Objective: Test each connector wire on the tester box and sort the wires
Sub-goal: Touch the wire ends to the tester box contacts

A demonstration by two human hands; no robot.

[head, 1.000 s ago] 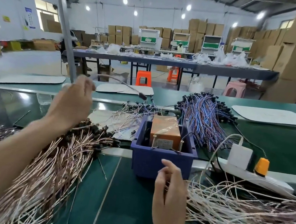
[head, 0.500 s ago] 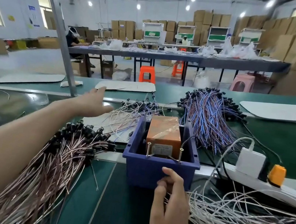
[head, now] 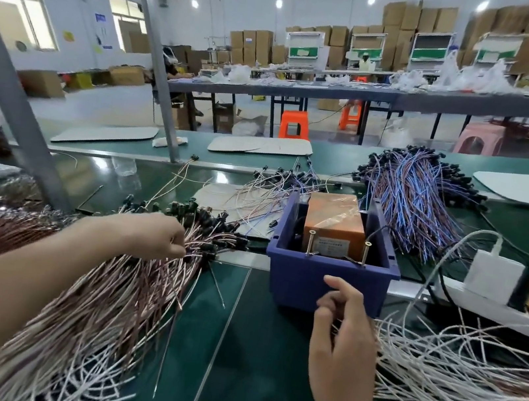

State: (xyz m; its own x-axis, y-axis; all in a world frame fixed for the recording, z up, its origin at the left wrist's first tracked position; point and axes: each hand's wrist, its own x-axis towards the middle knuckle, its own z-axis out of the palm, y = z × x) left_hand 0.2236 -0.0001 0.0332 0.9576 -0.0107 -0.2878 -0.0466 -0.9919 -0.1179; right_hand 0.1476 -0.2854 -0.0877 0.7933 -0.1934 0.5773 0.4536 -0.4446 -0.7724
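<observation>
Pinching pile wires (head: 122,299) in left grip (head: 150,236), connectors (head: 217,224) just beyond

The tester box (head: 334,221) sits inside a bin (head: 329,283) at the middle of the table (head: 249,354). Left of the bin lies a bundle of wires (head: 95,295), its connector ends toward the bin. The left hand (head: 150,234) rests on those ends, fingers curled among them. Right of the bin lies a pile of wires (head: 452,386), with a power strip (head: 482,304) behind it. Behind the bin, loose wires (head: 257,195) spread to the left and a third bundle (head: 419,197) lies to the right. The right hand (head: 343,327) hovers just before the bin, perhaps pinching a wire.
</observation>
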